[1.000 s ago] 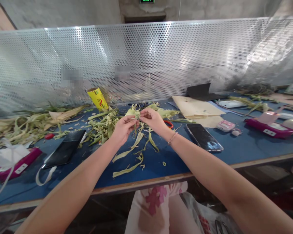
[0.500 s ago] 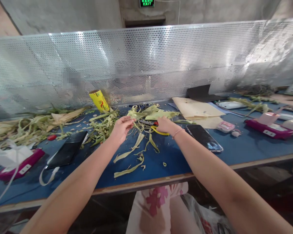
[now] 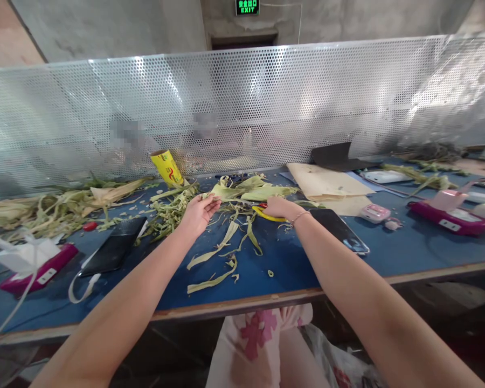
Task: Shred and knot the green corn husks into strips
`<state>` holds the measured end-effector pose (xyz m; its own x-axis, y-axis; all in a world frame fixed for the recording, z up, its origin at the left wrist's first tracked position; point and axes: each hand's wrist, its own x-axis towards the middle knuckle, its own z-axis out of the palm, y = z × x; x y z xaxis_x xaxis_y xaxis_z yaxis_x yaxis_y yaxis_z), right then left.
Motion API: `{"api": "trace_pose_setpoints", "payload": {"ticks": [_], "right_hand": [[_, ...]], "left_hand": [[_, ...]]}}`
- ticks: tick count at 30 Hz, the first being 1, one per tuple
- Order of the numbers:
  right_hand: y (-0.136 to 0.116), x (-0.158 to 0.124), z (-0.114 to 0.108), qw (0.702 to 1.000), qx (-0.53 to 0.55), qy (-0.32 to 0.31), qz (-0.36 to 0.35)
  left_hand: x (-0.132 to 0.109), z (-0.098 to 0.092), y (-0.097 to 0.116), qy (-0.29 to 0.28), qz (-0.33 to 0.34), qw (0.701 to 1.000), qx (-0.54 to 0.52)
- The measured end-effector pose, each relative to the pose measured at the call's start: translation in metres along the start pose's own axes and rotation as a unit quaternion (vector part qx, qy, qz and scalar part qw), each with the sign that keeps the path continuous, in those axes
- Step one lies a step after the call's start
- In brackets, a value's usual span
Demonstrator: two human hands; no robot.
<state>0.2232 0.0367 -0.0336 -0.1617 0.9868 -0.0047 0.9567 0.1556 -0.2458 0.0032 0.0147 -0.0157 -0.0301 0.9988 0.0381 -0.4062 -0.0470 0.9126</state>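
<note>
My left hand [image 3: 200,214] is closed in a pinch at the near left end of a pale green corn husk [image 3: 226,191]. My right hand [image 3: 279,208] is closed on scissors with yellow and red handles [image 3: 267,214]. Their blades point left, toward the husks, and are mostly hidden. Another pale husk piece [image 3: 267,191] lies just beyond my right hand. Shredded husk [image 3: 167,213] is heaped left of my left hand. Several cut husk strips [image 3: 216,250] lie on the blue table [image 3: 250,280] between my forearms.
To the left are a black phone [image 3: 115,245], a purple power strip [image 3: 50,269] and a yellow roll [image 3: 167,167]. On the right lie another phone [image 3: 337,231], brown paper [image 3: 327,180], a pink case [image 3: 375,213] and a second purple power strip [image 3: 452,218]. A perforated metal screen [image 3: 258,108] stands behind.
My left hand has drawn slightly left, and its fingers are now on a wider husk end. The scissor blades, visible between my hands before, are now mostly out of sight. The view shifted slightly.
</note>
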Motion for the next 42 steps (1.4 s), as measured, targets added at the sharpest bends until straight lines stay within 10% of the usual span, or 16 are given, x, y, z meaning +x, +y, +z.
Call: {"api": "trace_pose_setpoints", "payload": {"ticks": [9,26,42], "right_hand": [[-0.025,-0.011,-0.013,0.972,0.18,0.153,-0.008],[-0.063,-0.032,0.007,0.979,0.179,0.044,-0.085],[-0.067,-0.034,0.007,0.973,0.201,0.058,-0.101]], "left_hand": [[0.0,0.002,0.001,0.008,0.047,0.999,-0.003],[0.015,-0.011,0.001,0.126,0.18,0.974,0.052],[0.004,-0.002,-0.003,0.052,0.159,0.986,0.017]]}}
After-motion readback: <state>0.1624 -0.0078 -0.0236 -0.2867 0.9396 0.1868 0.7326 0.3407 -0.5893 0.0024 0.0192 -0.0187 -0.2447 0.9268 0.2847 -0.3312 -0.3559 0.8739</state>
